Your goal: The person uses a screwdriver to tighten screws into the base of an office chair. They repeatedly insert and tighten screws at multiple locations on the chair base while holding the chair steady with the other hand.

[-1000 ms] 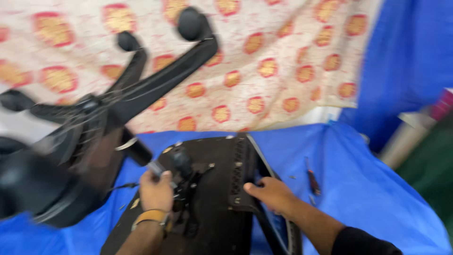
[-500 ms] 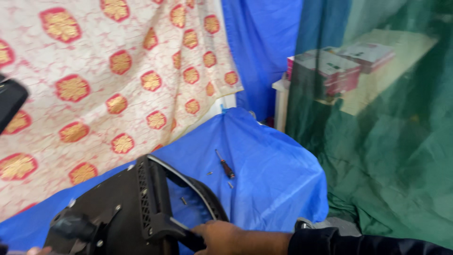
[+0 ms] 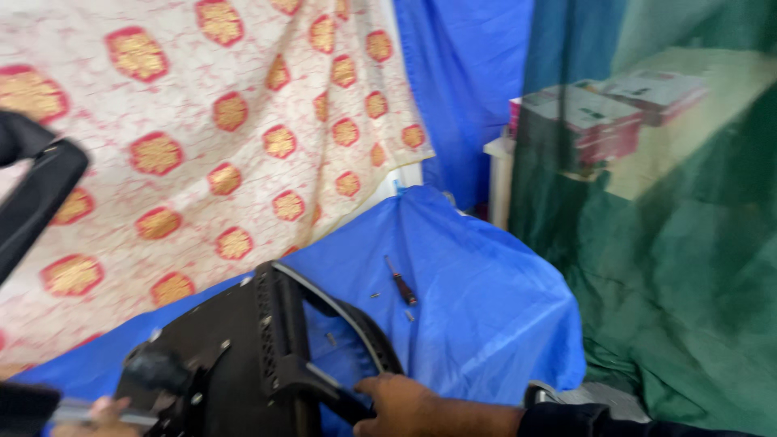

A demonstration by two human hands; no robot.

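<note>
While resting on blue cloth [image 3: 486,307], right hand [image 3: 405,405] grips black chair part [image 3: 267,356].

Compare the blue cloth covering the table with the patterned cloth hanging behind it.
The blue cloth is one plain colour; the patterned cloth is pale with red and gold medallions. The blue cloth lies draped over a table and falls at its corner, while the patterned cloth hangs as a backdrop. The blue cloth carries a screwdriver, small screws and the black chair part that the right hand grips; the patterned cloth carries nothing. Both are creased.

Blue sheet [image 3: 486,316] mostly free right of chair seat [image 3: 235,356]; screwdriver [image 3: 401,282] lies there.
</note>
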